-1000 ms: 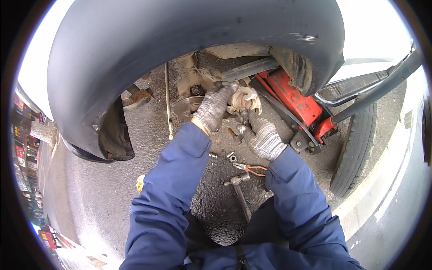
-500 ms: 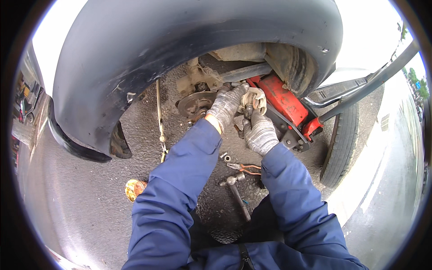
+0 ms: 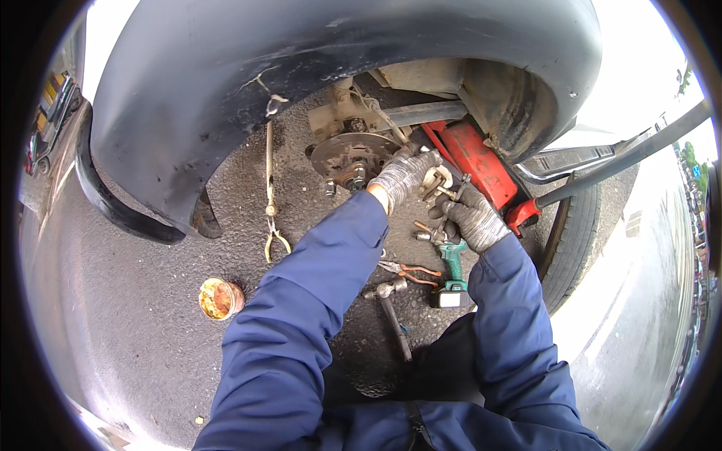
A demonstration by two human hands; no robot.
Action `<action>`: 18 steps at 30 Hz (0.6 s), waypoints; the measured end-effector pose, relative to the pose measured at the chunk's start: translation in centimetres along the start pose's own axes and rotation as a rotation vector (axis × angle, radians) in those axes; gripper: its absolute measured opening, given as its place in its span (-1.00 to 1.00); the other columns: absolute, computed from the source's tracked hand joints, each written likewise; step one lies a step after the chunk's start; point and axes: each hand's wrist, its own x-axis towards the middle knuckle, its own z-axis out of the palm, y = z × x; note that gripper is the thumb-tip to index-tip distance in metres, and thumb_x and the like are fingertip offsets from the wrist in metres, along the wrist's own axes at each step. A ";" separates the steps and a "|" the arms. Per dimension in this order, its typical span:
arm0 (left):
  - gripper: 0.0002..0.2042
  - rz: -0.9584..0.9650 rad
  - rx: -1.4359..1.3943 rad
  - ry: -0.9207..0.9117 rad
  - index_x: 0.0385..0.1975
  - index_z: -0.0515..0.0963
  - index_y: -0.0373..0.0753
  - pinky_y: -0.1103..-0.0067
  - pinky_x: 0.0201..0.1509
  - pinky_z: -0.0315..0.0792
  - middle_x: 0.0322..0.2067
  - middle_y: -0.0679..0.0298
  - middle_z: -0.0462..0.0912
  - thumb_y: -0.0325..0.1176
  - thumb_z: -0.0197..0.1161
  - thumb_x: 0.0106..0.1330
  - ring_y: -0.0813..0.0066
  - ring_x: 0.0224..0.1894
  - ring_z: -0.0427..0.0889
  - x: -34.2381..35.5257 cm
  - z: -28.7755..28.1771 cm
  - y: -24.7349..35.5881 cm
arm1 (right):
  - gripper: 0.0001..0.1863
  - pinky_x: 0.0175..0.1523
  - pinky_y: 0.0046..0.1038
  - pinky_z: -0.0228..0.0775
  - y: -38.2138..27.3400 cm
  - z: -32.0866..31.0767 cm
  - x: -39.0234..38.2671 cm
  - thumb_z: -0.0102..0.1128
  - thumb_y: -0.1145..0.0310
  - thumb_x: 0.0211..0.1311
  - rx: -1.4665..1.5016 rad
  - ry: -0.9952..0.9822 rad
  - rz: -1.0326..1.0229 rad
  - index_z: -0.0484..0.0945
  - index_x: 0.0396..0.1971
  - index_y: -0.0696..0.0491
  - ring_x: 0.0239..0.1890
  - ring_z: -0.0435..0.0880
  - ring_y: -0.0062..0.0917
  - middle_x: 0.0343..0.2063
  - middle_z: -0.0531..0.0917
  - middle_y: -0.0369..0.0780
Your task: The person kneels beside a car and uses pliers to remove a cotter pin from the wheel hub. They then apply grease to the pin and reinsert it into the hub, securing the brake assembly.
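Note:
Both my hands wear grey knit gloves and meet under a car's wheel arch (image 3: 226, 68). My left hand (image 3: 402, 177) grips a pale metal brake part (image 3: 435, 180) beside the rusty wheel hub (image 3: 347, 154). My right hand (image 3: 472, 218) is closed on a small slim tool whose tip touches the same part. What sits between my palms is hidden. Blue sleeves cover both forearms.
A red floor jack (image 3: 481, 161) with a long dark handle (image 3: 624, 158) stands under the car at right. On the asphalt lie a green cordless driver (image 3: 453, 263), orange-handled pliers (image 3: 410, 270), a hammer (image 3: 392, 316), an open grease tin (image 3: 218, 298), a hanging cable (image 3: 269, 188) and a removed tyre (image 3: 568, 240).
The view has swung, so the hub and my hands sit further right and lower. The green driver and grease tin have come into view. My hands stay closed on the brake part.

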 end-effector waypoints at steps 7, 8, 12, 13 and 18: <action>-0.83 0.028 -0.154 -0.075 -0.26 0.61 -0.22 0.59 -0.36 0.46 -0.39 0.39 0.63 -0.28 0.16 0.34 0.60 -0.40 0.56 1.0 -0.3 -0.7 | -0.71 -0.66 -0.64 0.36 2.5 -1.1 1.3 -0.01 0.41 0.38 0.065 -0.026 0.047 0.38 0.04 0.17 -0.66 0.60 -0.61 -0.46 0.67 -0.14; -0.83 -0.003 -0.279 -0.101 -0.26 0.60 -0.23 0.59 -0.34 0.48 -0.41 0.37 0.62 -0.29 0.14 0.34 0.59 -0.39 0.57 1.0 -0.3 -0.6 | -0.68 -0.67 -0.62 0.36 2.9 -1.2 1.7 -0.01 0.37 0.40 -0.077 -0.037 0.114 0.35 0.10 0.09 -0.67 0.59 -0.61 -0.47 0.66 -0.18; -0.82 -0.189 -0.364 -0.045 -0.14 0.53 -0.18 0.52 -0.26 0.54 -0.27 0.29 0.61 -0.29 0.06 0.40 0.48 -0.30 0.61 1.2 0.0 0.4 | -0.68 -0.59 -0.56 0.40 4.8 -0.1 3.3 0.01 0.36 0.38 -0.266 0.133 -0.049 0.35 0.09 0.07 -0.59 0.57 -0.62 -0.47 0.64 -0.23; -0.81 -0.200 -0.376 -0.036 -0.12 0.52 -0.17 0.51 -0.26 0.54 -0.25 0.28 0.61 -0.28 0.05 0.41 0.47 -0.28 0.61 1.1 0.1 0.6 | -0.68 -0.55 -0.55 0.41 5.0 0.4 4.0 0.02 0.36 0.38 -0.379 0.185 -0.166 0.35 0.08 0.09 -0.56 0.58 -0.61 -0.47 0.63 -0.23; -0.77 -0.145 -0.387 -0.082 -0.08 0.51 -0.22 0.41 -0.16 0.59 -0.21 0.22 0.63 -0.26 0.05 0.41 0.38 -0.22 0.64 1.0 0.5 0.9 | -0.74 -0.35 -0.31 0.45 4.6 1.5 5.0 0.08 0.40 0.31 -0.731 0.369 -0.164 0.39 -0.11 0.25 -0.45 0.62 -0.33 -0.49 0.60 -0.07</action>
